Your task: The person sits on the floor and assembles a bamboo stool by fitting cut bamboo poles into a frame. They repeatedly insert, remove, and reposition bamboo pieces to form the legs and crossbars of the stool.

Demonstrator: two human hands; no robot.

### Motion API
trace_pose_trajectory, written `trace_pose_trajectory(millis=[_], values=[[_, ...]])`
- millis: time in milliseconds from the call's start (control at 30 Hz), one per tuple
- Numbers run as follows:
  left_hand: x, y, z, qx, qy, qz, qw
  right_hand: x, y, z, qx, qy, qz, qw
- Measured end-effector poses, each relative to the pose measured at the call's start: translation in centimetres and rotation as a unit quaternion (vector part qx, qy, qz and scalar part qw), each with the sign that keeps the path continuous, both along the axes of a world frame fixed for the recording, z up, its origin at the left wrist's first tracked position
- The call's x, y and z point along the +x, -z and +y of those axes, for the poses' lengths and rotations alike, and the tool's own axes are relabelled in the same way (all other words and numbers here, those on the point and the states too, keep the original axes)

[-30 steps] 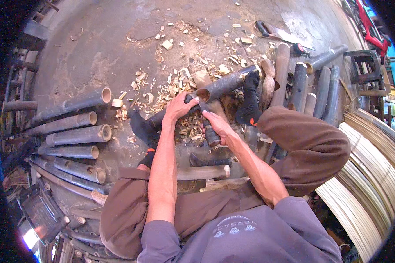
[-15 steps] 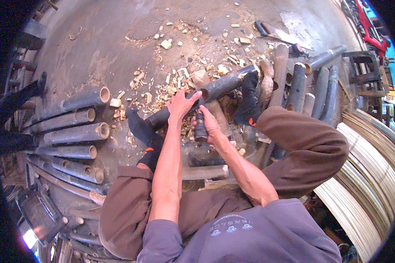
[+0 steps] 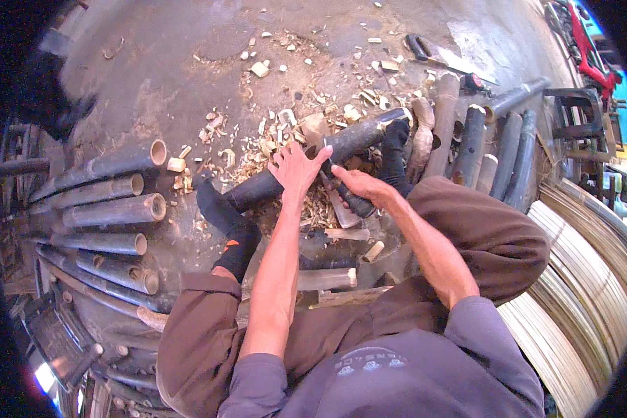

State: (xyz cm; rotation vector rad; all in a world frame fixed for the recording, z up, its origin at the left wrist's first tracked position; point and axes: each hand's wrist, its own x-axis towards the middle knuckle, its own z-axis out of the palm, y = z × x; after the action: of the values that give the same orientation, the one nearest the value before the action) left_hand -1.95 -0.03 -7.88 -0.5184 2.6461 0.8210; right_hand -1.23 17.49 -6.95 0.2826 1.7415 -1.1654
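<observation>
A dark bamboo pole [image 3: 359,141] lies slantwise in front of me, between my feet in black socks. My left hand [image 3: 299,173] rests on it with fingers spread. The left thumb stretches right, to the blade of a knife at a hole in the pole's wall. In my right hand [image 3: 361,184] is the dark, thick-handled knife [image 3: 357,203], its handle tilted down to the right. My right fingers are wrapped round the handle. The blade is partly hidden by my hands and the pole. Pale wood chips [image 3: 283,120] lie around and beyond the pole.
Several cut bamboo tubes [image 3: 111,212] lie at left. More dark poles [image 3: 470,143] lie at right, by a handsaw [image 3: 453,59] on the floor. A bundle of pale strips [image 3: 564,299] is at lower right. Short bamboo pieces [image 3: 327,279] lie near my legs.
My right hand and the knife handle have swung to the right and tilted. My left hand has opened its fingers wider and stays on the pole.
</observation>
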Motion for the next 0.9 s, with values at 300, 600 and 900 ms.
trace_pose_trajectory(millis=[300, 600, 900], values=[[-0.6, 0.2, -1.2, -0.003, 0.074, -0.037, 0.997, -4.5, 1.0, 1.4, 0.06, -0.115, -0.071, 0.989], [2.7, 2.4, -2.0, -0.165, 0.163, 0.098, 0.968, 7.1, 1.5, -3.7, -0.067, 0.386, 0.143, 0.909], [0.5, 3.1, -6.5, 0.159, 0.115, -0.008, 0.98, 10.0, -1.1, -10.6, -0.296, 0.568, -0.175, 0.748]])
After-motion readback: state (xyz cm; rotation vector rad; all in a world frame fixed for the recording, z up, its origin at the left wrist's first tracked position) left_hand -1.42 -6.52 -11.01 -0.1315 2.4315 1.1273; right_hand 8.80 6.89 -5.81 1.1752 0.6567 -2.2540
